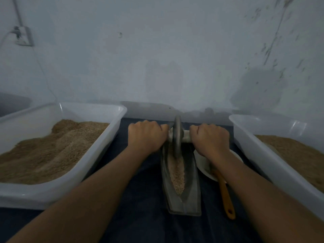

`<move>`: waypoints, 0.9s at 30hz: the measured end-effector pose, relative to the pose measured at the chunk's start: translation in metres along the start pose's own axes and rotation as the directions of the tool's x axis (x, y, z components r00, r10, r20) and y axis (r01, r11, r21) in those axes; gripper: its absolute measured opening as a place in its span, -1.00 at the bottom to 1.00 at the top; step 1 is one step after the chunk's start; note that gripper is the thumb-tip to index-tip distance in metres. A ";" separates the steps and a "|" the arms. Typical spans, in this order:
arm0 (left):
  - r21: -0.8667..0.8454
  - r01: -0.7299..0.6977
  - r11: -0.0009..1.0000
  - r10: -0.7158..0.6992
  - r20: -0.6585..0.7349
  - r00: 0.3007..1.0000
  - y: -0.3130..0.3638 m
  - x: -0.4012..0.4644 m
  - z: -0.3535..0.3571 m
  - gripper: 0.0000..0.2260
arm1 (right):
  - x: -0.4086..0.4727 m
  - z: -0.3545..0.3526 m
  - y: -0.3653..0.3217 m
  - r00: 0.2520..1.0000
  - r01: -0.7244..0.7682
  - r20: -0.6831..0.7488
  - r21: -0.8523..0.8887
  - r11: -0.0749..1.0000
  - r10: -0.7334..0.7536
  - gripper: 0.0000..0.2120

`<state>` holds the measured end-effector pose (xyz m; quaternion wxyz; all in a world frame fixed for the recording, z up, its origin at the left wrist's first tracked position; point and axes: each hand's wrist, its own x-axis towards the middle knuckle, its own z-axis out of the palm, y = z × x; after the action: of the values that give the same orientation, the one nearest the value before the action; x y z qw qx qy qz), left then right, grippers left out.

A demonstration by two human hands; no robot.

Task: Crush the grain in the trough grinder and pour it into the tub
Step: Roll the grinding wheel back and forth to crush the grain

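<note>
I note left hand (146, 137) and right hand (210, 138) clenched round the axle (186, 134), wheel (177, 135) at centre frame in the trough (192, 188). Grain (177, 174) lies below. Advise even pressure, full-length strokes.

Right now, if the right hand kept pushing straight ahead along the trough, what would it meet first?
Probably the wall. The right hand grips the wheel's handle near the trough's far end, and nothing shows between them, though depth is hard to judge.

A white bowl (203, 165) holds an orange-handled spoon (226, 195).
</note>
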<state>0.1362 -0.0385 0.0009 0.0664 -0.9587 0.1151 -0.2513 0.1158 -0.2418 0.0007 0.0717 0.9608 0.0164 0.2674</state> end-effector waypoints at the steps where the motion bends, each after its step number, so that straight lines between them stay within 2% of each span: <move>1: -0.013 0.015 1.000 -0.015 0.027 1.000 0.000 0.004 0.000 -0.73 | 0.000 0.000 0.000 1.000 0.015 -0.003 -0.032 0.999 -0.015 -0.91; 2: -0.003 0.008 1.000 -0.008 0.036 0.999 0.000 0.003 -0.001 -0.71 | -0.003 0.001 0.000 0.999 0.043 -0.022 -0.046 0.998 -0.044 -0.90; 4: 0.040 -0.032 0.999 0.033 -0.020 0.999 0.000 -0.010 -0.004 -0.82 | -0.017 -0.004 0.000 0.996 0.080 -0.041 -0.028 0.996 -0.081 -0.89; 6: 0.041 -0.070 0.997 0.072 -0.047 0.996 0.000 -0.031 -0.009 -0.87 | -0.030 -0.009 -0.001 0.993 0.081 -0.086 -0.018 0.997 -0.082 -0.86; 7: 0.029 -0.080 0.996 0.082 -0.059 0.995 -0.001 -0.041 -0.009 -0.86 | -0.036 -0.010 -0.001 0.991 0.050 -0.123 0.012 0.999 -0.048 -0.78; 10: -0.134 -0.055 0.989 0.029 -0.188 0.982 -0.004 -0.072 -0.012 -0.59 | -0.060 -0.020 -0.002 0.976 -0.007 -0.211 0.234 0.972 0.058 -0.54; 13: -0.306 -0.076 0.949 -0.018 -0.292 0.956 -0.002 -0.101 -0.018 -0.55 | -0.090 -0.033 -0.002 0.957 0.065 -0.289 0.299 0.952 0.025 -0.52; 19: -0.307 -0.115 0.945 0.001 -0.348 0.937 -0.004 -0.113 -0.016 -0.56 | -0.099 -0.031 -0.001 0.942 0.108 -0.335 0.298 0.948 -0.002 -0.55; 22: -0.300 -0.087 0.950 -0.005 -0.293 0.956 -0.004 -0.090 -0.009 -0.55 | -0.078 -0.025 -0.003 0.946 0.043 -0.321 0.281 0.959 0.052 -0.60; 23: -0.266 -0.062 0.962 -0.006 -0.247 0.969 -0.004 -0.078 -0.008 -0.55 | -0.069 -0.025 -0.004 0.961 -0.002 -0.267 0.269 0.963 0.076 -0.59; 25: -0.080 -0.037 0.996 0.026 -0.132 0.991 -0.003 -0.056 -0.008 -0.63 | -0.050 -0.023 -0.007 0.993 -0.070 -0.092 0.098 0.993 0.079 -0.60; 27: 0.040 -0.042 0.998 0.042 -0.015 0.999 -0.002 -0.036 -0.010 -0.81 | -0.032 -0.020 -0.010 0.996 -0.083 -0.010 0.058 0.995 0.084 -0.66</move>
<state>0.1012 -0.0277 -0.0073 0.0896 -0.9525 0.1308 -0.2599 0.0776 -0.2317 0.0000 0.0327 0.9606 -0.0157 0.2756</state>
